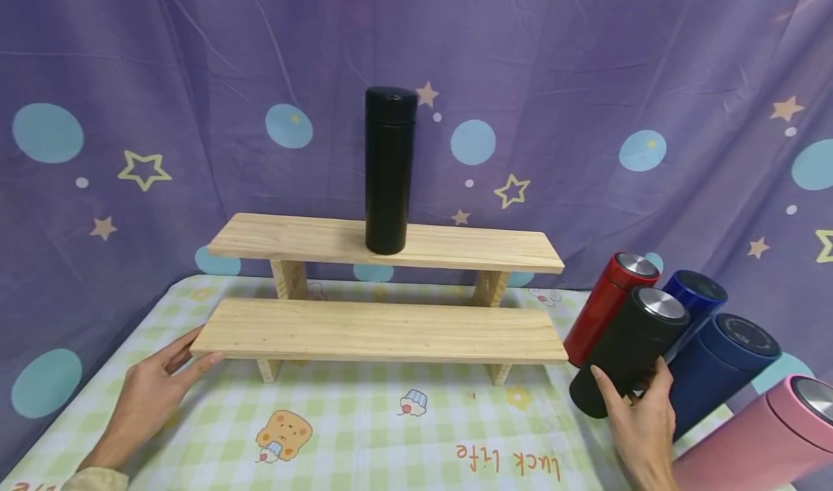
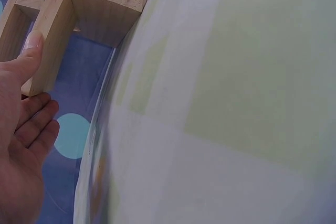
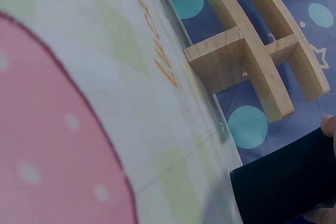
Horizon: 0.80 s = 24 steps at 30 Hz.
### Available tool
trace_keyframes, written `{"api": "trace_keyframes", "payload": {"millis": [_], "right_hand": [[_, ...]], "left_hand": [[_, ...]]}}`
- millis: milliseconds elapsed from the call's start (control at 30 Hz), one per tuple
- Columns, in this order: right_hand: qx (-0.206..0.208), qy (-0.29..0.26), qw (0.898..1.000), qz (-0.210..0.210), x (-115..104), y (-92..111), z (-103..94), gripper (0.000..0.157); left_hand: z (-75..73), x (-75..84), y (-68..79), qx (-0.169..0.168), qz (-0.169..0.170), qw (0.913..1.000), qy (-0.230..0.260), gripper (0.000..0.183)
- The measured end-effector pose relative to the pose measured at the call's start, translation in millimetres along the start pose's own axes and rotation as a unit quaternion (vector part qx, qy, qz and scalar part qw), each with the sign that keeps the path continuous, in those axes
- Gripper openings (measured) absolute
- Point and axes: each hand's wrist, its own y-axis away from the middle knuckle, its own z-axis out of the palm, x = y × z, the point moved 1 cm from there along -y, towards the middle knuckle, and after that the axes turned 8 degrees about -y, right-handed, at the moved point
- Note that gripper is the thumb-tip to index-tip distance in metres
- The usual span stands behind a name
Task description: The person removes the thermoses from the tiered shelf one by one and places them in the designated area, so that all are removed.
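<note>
A two-tier wooden shelf point(image 1: 380, 330) stands on the table. At the left end of its lower board my left hand point(image 1: 146, 390) holds the corner, the thumb on the front edge and the fingers around the end. My right hand point(image 1: 641, 426) grips a black thermos point(image 1: 628, 353) with a silver lid, low on its body; in the right wrist view only part of this black thermos point(image 3: 283, 182) shows. Behind and beside it stand a red thermos point(image 1: 605, 303), a shiny blue thermos point(image 1: 695, 293) and a dark blue thermos point(image 1: 719, 364). An all-black thermos point(image 1: 389, 176) stands upright on the upper board.
A pink thermos point(image 1: 748, 440) stands at the front right, partly out of frame. The table carries a green checked cloth point(image 1: 351, 433) with printed cartoons and lettering. A purple curtain point(image 1: 573, 64) with stars and dots hangs behind the shelf.
</note>
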Motion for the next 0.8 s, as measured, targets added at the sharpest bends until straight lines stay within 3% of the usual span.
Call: {"api": "trace_keyframes", "payload": {"millis": [800], "right_hand": [[0.011,0.009,1.0,-0.023,-13.7,-1.5,-5.9,0.087]], "left_hand": [[-0.6,-0.3,-0.7,0.002,0.008,0.9999,-0.007,0.08]]}}
